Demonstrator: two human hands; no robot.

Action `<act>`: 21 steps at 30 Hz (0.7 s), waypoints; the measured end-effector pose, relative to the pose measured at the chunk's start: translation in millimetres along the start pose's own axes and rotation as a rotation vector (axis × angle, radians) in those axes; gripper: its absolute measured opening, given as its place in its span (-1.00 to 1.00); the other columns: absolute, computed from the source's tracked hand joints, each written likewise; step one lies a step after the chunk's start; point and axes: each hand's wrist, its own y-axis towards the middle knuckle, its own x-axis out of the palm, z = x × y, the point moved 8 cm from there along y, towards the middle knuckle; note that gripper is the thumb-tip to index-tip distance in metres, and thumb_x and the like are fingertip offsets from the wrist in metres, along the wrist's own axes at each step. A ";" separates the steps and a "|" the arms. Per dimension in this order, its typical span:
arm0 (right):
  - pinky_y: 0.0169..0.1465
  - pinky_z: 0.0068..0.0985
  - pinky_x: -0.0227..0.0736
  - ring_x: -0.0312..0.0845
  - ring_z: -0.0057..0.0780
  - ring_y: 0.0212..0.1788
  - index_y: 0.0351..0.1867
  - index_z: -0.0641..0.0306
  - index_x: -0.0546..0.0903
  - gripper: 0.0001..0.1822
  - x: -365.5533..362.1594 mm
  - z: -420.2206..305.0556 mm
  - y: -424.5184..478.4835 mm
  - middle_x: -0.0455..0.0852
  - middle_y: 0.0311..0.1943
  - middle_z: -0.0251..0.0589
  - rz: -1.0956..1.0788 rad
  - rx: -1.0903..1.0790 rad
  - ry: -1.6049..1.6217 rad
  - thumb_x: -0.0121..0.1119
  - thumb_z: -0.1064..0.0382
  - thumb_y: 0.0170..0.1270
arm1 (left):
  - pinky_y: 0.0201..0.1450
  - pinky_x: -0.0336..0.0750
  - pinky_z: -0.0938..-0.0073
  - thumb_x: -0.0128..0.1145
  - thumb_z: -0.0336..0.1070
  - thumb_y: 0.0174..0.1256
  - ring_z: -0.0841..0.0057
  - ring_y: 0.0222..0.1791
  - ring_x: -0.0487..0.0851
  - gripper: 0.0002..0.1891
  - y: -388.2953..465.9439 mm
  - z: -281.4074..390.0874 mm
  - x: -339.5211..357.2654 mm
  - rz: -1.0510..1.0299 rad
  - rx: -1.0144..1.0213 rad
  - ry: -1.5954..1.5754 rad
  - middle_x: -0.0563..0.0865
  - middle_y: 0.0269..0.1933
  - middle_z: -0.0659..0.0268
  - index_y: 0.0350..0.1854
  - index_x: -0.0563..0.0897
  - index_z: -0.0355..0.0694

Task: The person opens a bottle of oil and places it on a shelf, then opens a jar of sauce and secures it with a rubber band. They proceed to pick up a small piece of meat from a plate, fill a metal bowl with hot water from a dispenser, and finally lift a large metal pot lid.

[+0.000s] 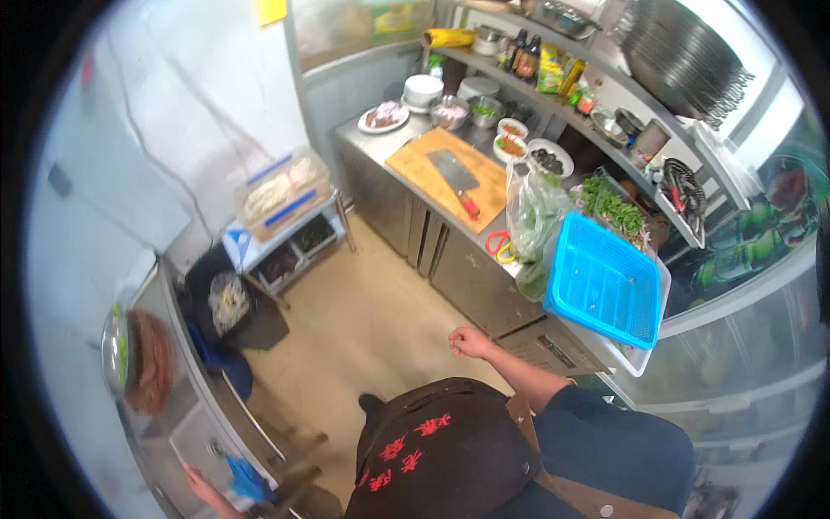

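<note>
My right hand [470, 342] hangs in front of the steel counter, its fingers loosely curled with nothing seen in them. At the lower left, my left hand [202, 488] reaches over the steel sink [201, 425], blurred; its grip is unclear. A blue cloth or glove [245, 479] lies close to it at the sink's edge. On the counter a cleaver with a red handle [454, 172] rests on a wooden cutting board [425, 152]. A blue plastic basket [596, 282] sits over a white tray [648, 357] at the counter's right end.
Red-and-yellow scissors [500, 248] and a plastic bag of greens [535, 214] lie beside the board. Bowls of chopped ingredients [510, 148] stand behind it. Bottles [528, 57] line the shelf above. A black bin [262, 327] and a small table [249, 250] stand at left.
</note>
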 end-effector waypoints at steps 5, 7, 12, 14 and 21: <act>-0.26 -0.53 0.63 0.70 -0.54 -0.32 0.01 0.36 0.59 -0.76 -63.4 -180.6 3.5 0.73 -0.28 -0.26 0.087 -0.081 0.062 0.11 0.27 0.43 | 0.11 0.48 0.34 -0.05 0.07 0.54 0.43 0.13 0.58 -0.52 -131.5 139.1 263.3 -0.608 0.276 -0.040 0.67 0.10 0.25 0.17 0.60 -0.25; -0.25 -0.52 0.61 0.68 -0.54 -0.32 0.02 0.33 0.60 -0.74 -107.6 -264.4 32.7 0.73 -0.29 -0.26 0.113 -0.245 -0.200 0.13 0.22 0.43 | 0.17 0.43 0.39 -0.06 -0.14 0.57 0.40 0.26 0.56 -0.59 -187.1 172.1 338.4 -0.752 0.117 -0.175 0.63 0.24 0.23 0.29 0.55 -0.24; 0.01 -0.31 0.56 0.70 -0.24 -0.04 0.00 0.31 0.63 -0.68 -364.3 -410.3 80.6 0.76 -0.12 -0.04 0.619 -0.354 -0.451 0.17 0.17 0.32 | 0.31 0.38 0.31 -0.09 -0.28 0.56 0.32 0.34 0.50 -0.54 -258.3 300.1 491.0 -1.107 0.392 -0.214 0.55 0.33 0.12 0.41 0.39 -0.38; 0.03 -0.28 0.56 0.71 -0.16 -0.04 -0.01 0.33 0.64 -0.65 -447.2 -485.3 80.8 0.75 -0.12 0.05 0.772 -0.404 -0.439 0.22 0.15 0.27 | 0.33 0.37 0.31 -0.09 -0.31 0.55 0.31 0.35 0.50 -0.54 -257.0 336.8 524.2 -1.112 0.477 -0.206 0.54 0.35 0.07 0.41 0.37 -0.40; 0.27 -0.25 0.41 0.53 -0.08 0.21 0.27 0.21 0.49 -0.45 -724.7 -640.0 35.3 0.60 0.16 0.02 1.652 -0.708 -1.025 0.31 0.14 0.27 | 0.30 0.44 0.31 -0.04 -0.15 0.58 0.10 0.27 0.55 -0.54 -242.5 444.3 632.9 -0.855 0.686 -0.034 0.60 0.26 -0.08 0.33 0.49 -0.38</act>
